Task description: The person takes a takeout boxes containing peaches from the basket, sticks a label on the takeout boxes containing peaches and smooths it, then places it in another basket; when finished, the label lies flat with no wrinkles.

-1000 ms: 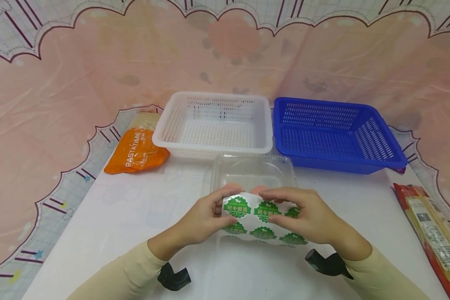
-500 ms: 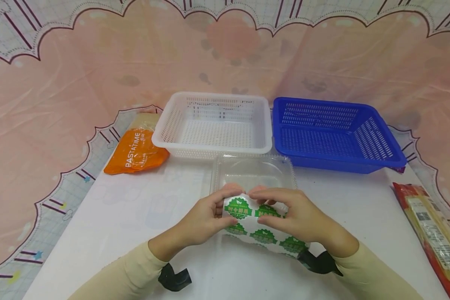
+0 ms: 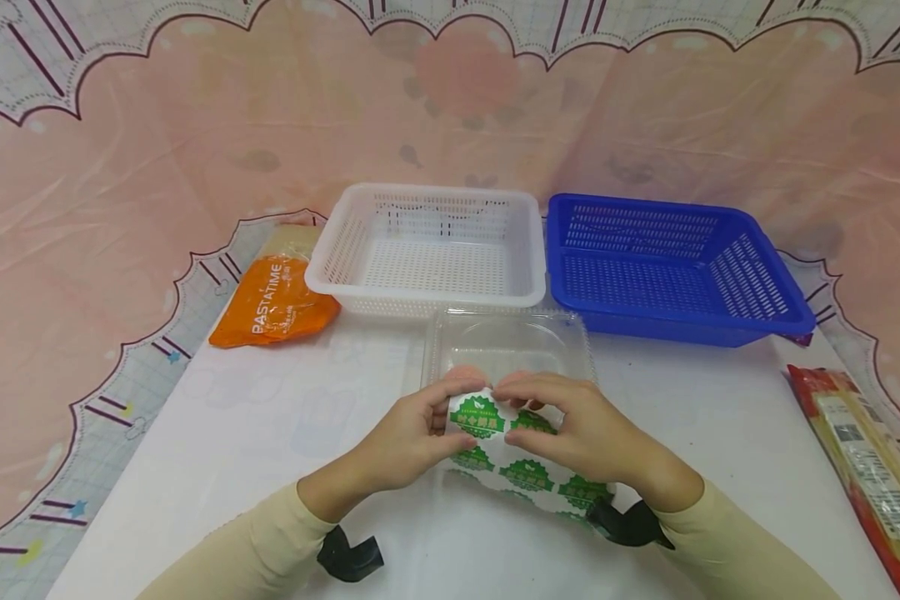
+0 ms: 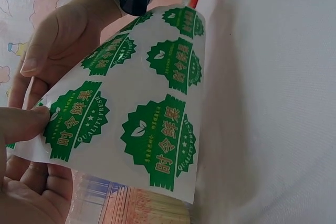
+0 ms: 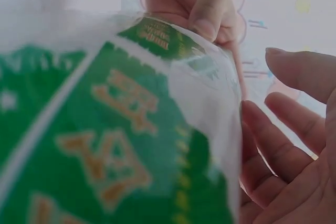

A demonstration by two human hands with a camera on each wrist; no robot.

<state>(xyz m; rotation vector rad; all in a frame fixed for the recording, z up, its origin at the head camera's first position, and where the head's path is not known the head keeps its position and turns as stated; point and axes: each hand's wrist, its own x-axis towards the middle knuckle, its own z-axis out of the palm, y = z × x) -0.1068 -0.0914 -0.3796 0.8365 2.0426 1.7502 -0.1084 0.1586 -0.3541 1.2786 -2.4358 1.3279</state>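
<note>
A sheet of green-and-white round fruit stickers (image 3: pixel 527 473) is held up over the table, its right part sagging toward the front. My left hand (image 3: pixel 401 440) pinches its left edge, thumb on the printed face, as the left wrist view (image 4: pixel 32 124) also shows. My right hand (image 3: pixel 596 425) is close to the sheet's upper edge. In the right wrist view its thumb (image 5: pixel 302 72) stands apart from the sheet and its fingers are loosely bent beside the edge. Behind the hands sits a clear plastic container (image 3: pixel 513 337), with pinkish round things (image 3: pixel 465 375) showing at its front, partly hidden.
A white basket (image 3: pixel 427 296) and a blue basket (image 3: pixel 667 321) stand at the back. An orange pasta bag (image 3: pixel 277 304) lies at left, a red-edged noodle packet (image 3: pixel 862 458) at right. Black straps (image 3: pixel 348 557) hang at both wrists.
My right hand has moved left along the sheet, toward the left hand. The sheet's right part now droops lower. My left hand has stayed where it was.
</note>
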